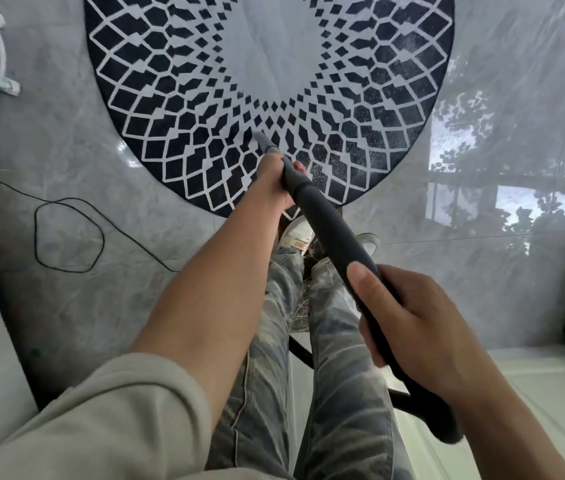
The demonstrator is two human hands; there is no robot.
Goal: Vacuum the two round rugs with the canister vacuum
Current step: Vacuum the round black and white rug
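On the near part of the round rug (156, 98), the nozzle (263, 140) seems to touch the pile, though blur hides the contact. Your left hand (274, 178) grips the wand (329, 230) low, and your right hand (409, 323) wraps its rear end. The tube is stiff and probably light. Steer from the forward hold, since the thin rug may ruck.

glossy marble floor (66, 140), matt wand (329, 220), woven rug (177, 98)
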